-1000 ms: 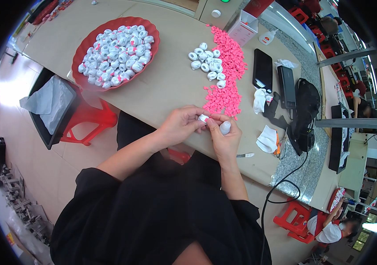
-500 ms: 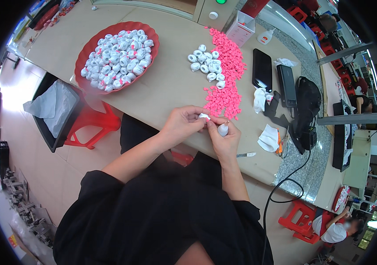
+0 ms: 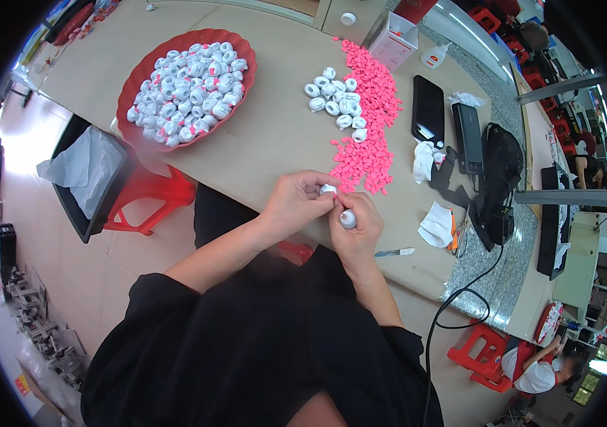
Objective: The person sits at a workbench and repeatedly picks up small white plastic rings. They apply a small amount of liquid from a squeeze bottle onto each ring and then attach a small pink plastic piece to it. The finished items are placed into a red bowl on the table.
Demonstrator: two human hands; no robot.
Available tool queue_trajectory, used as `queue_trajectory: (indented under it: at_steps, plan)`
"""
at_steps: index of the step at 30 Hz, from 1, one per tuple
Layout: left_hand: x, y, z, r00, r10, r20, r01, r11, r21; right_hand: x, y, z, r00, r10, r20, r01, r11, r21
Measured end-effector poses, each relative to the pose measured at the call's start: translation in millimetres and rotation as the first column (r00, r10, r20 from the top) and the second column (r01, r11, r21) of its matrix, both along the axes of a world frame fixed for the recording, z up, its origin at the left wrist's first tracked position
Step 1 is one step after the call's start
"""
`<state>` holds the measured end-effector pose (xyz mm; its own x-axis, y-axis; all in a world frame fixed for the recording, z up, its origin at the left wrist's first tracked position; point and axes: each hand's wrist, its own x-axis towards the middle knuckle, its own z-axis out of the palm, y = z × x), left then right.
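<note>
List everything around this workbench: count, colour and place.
Bench: one, beige, centre.
Bowl: one, red, bench's upper left.
Bowl parts: dozens, white and pink, inside bowl.
Pink bits: very many, pink, right of centre.
Loose parts: about a dozen, white, beside pink bits.
Box: one, white, upper right.
Bench bottle: one, white, near box.
Flat devices: two, black, right.
Tissues: several, white, right.
Bag: one, black, far right.
Blade: one, silver, near edge.
Stools: several, red, left and right.
Tray: one, black, on left stool.
Seated co-worker: one, white-and-red clothes, lower right.
Far background: blurred.
Held part: one, white, in left hand.
Small bottle: one, white, in right hand.
Left hand: one, bare, centre.
Right hand: one, bare, centre.
</note>
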<state>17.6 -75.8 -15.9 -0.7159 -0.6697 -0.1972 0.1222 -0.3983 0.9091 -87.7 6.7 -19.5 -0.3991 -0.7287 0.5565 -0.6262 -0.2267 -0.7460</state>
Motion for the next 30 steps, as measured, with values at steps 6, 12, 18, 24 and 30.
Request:
queue_trajectory:
  at_steps: [6, 12, 18, 24, 30]
  plan:
    - [-2, -1, -5, 1.000, -0.002, -0.026, 0.002, 1.000, 0.007, -2, 1, -2, 0.991, -0.001, 0.136, -0.008, 0.998, 0.061]
    - [0, -3, -1, 0.992, 0.003, -0.127, 0.003, 0.999, 0.048, -4, 0, 0, 0.810, -0.034, 0.586, -0.065, 0.987, 0.147]
    - [-3, -1, -2, 0.998, 0.004, -0.062, -0.001, 0.999, 0.053, -4, 0, -7, 0.915, -0.018, 0.402, -0.024, 0.995, 0.100]
    - [-2, -2, -10, 0.999, -0.018, -0.046, 0.017, 1.000, -0.012, 0, 0, -3, 0.997, -0.041, 0.066, 0.039, 0.999, 0.033]
    - [-1, -2, -3, 0.999, -0.035, 0.004, 0.035, 0.999, -0.015, 2, 1, 1, 0.998, -0.047, -0.036, 0.049, 0.997, 0.053]
